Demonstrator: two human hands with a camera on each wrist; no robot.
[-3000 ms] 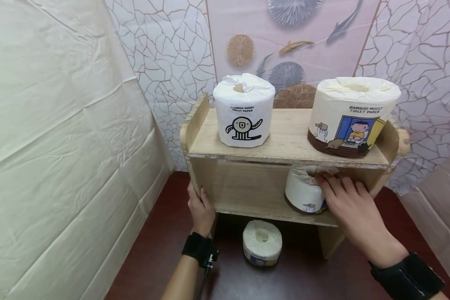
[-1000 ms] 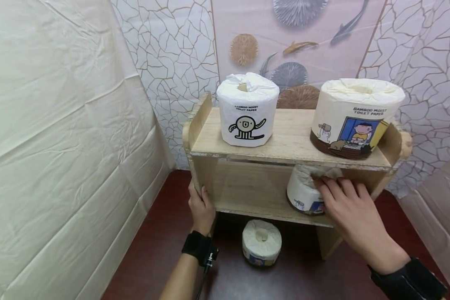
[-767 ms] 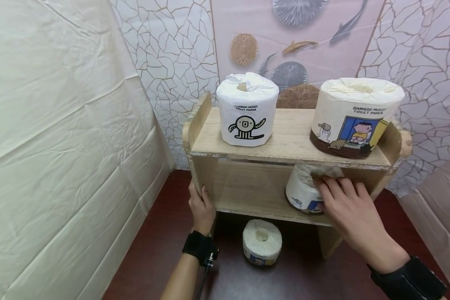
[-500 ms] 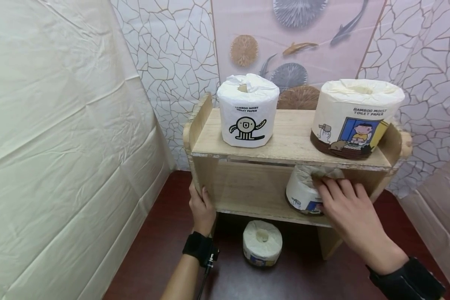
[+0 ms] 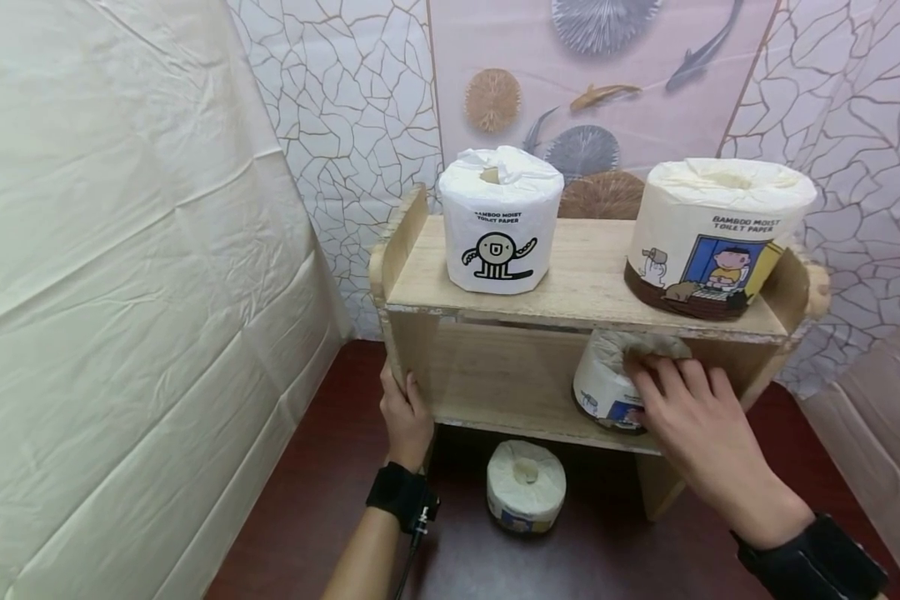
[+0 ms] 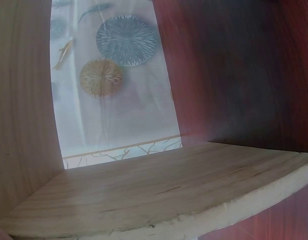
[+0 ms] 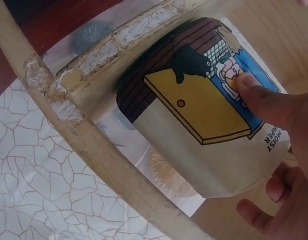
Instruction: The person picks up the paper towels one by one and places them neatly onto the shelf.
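Note:
On the right of the middle level of a wooden shelf (image 5: 495, 367), a wrapped toilet paper roll (image 5: 598, 385) sits below the top board. My right hand (image 5: 708, 433) grips this roll, its fingers over the top near the core hole. In the right wrist view the thumb (image 7: 259, 95) presses on the roll's printed side, over the cartoon picture. The left side panel of the shelf is held by my left hand (image 5: 407, 421), thumb on the front edge; its other fingers are partly hidden behind the panel.
A white toilet paper roll (image 5: 498, 221) stands on the top board's left, a cream one (image 5: 716, 237) on its right. Another roll (image 5: 527, 487) stands under the shelf on the dark red table (image 5: 307, 517). Cloth (image 5: 142, 292) hangs at the left.
The roll under my right hand has turned on the middle level, so more of its blue picture faces front. My left hand stays at the side panel. The view has shifted slightly.

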